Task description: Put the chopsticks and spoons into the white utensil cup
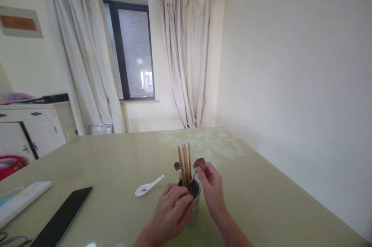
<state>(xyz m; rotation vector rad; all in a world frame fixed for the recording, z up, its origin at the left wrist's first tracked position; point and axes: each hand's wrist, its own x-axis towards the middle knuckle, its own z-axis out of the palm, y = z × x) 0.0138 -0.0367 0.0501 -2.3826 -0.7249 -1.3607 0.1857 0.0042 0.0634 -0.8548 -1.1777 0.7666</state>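
Note:
A metal utensil holder (195, 191) stands on the pale green table (116, 162). My left hand (171, 214) wraps around its near side. Several wooden chopsticks (185, 162) and a metal spoon (178, 167) stick up out of it. My right hand (210, 189) pinches a second metal spoon (198, 163) just under its bowl, with its handle still down inside the holder. A white ceramic spoon (148, 187) lies on the table just left of the holder.
A dark tablet (62, 216) and a white flat object (23, 198) lie at the table's near left. A white cabinet (31, 129) stands at left, a curtained window (133, 49) behind, and a wall (290, 84) runs along the table's right side.

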